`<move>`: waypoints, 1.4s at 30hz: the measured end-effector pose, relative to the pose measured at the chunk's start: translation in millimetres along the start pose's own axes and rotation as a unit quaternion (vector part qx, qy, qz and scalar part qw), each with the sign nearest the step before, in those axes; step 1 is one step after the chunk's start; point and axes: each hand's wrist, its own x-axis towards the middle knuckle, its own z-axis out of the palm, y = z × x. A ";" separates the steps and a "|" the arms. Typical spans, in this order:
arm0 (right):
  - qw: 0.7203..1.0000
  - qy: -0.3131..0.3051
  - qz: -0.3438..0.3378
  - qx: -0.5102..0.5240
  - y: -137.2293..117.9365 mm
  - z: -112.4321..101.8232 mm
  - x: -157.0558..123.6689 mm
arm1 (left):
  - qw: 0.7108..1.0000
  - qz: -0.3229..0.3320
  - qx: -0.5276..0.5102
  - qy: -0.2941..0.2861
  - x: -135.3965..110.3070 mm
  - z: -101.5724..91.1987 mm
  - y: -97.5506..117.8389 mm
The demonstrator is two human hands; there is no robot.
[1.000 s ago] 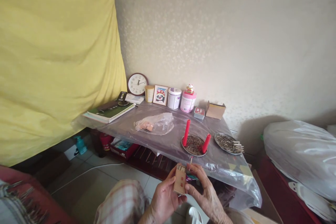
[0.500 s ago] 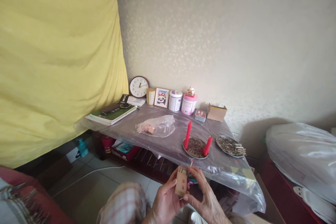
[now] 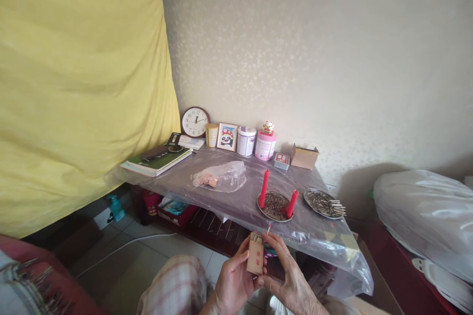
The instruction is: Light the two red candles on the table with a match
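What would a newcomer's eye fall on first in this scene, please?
The big yellow cloth fills the left side. On the plastic-covered table, two red candles stand on a round tray. Below, the left hand holds an open matchbox while the right hand pinches a match.

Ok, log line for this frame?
left hand: holds open matchbox | right hand: pinches match | red candles on dish: unlit
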 end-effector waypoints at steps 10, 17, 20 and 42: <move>1.000 0.013 -0.003 0.000 -4.2 -1.0 1.2 | 1.000 -0.005 0.000 -0.006 2.1 -2.5 -0.9; 1.000 0.012 0.000 -0.002 0.1 0.8 0.4 | 1.000 -0.004 -0.006 -0.008 1.8 -6.1 -2.1; 1.000 0.004 0.001 -0.002 -0.5 0.3 0.2 | 1.000 -0.003 -0.010 -0.008 2.2 -6.2 -2.3; 1.000 -0.001 0.008 0.006 -5.5 -1.3 0.5 | 1.000 -0.006 -0.013 -0.013 -0.6 -1.1 -0.5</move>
